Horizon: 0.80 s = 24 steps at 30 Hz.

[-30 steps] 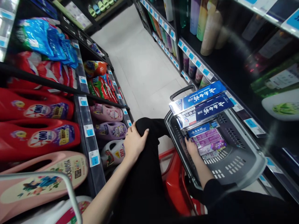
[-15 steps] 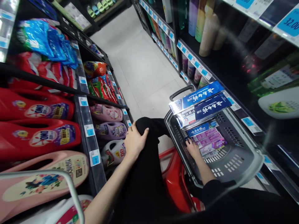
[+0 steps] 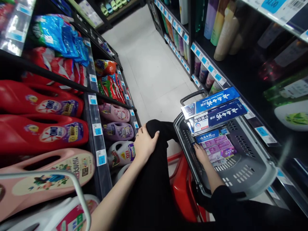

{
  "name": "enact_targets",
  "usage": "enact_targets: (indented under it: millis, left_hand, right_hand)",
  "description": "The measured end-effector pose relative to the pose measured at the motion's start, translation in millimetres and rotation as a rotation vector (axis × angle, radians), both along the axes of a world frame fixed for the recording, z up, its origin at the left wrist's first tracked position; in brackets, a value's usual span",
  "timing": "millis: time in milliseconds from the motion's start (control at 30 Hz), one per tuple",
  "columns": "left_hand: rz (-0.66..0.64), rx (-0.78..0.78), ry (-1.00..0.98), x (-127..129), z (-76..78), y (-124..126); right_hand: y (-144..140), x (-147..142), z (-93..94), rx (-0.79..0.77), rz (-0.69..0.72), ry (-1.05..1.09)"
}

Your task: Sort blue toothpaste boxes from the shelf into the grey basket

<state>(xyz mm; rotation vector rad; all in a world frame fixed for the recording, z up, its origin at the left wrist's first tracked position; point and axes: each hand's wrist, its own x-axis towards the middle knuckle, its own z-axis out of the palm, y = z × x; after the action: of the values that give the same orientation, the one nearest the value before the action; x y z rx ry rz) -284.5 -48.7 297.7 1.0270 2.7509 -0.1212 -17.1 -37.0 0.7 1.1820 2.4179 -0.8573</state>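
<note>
My left hand (image 3: 145,144) rests on my black-trousered knee (image 3: 155,128), with its fingers laid flat and nothing held. My right hand (image 3: 202,154) reaches down into a grey shopping basket (image 3: 261,157). Its fingers are stretched out at the left end of several purple toothpaste boxes (image 3: 215,146); the fingertips are partly hard to make out. A smaller blue box (image 3: 209,136) lies just beyond them. Across the far end of the basket lean a bright blue toothpaste box (image 3: 211,102) and a dark blue toothpaste box (image 3: 218,115).
Red detergent bottles (image 3: 43,131), a pink bottle (image 3: 55,175) and blue bags (image 3: 60,37) fill the left shelves. Bottles (image 3: 226,35) line the right shelf. A red plastic object (image 3: 181,186) is beside the basket. Pale floor (image 3: 154,70) stretches between the shelves.
The whole view has shifted, so most things appear slightly further right. My left hand stays on the knee, and my right hand stays by the purple boxes in the basket.
</note>
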Motion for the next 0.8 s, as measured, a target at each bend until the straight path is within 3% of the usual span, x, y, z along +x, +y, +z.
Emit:
enact_targets:
  millis: [200, 500, 667, 800]
  left_hand:
    - [0.001, 0.006, 0.002, -1, 0.0, 0]
    - [-0.003, -0.005, 0.011, -1, 0.8, 2]
    - [-0.001, -0.007, 0.024, 1, 1.5, 4]
    - [-0.007, -0.016, 0.023, 4, 2.7, 6]
  right_hand:
    - [9, -21, -11.5, -0.077, 0.0, -0.059]
    - [16, -12, -12.3, -0.133, -0.025, 0.03]
    - [5, -7, -21.1, -0.141, -0.075, 0.078]
    - [-18, 9, -34.3, -0.033, -0.129, 0.191]
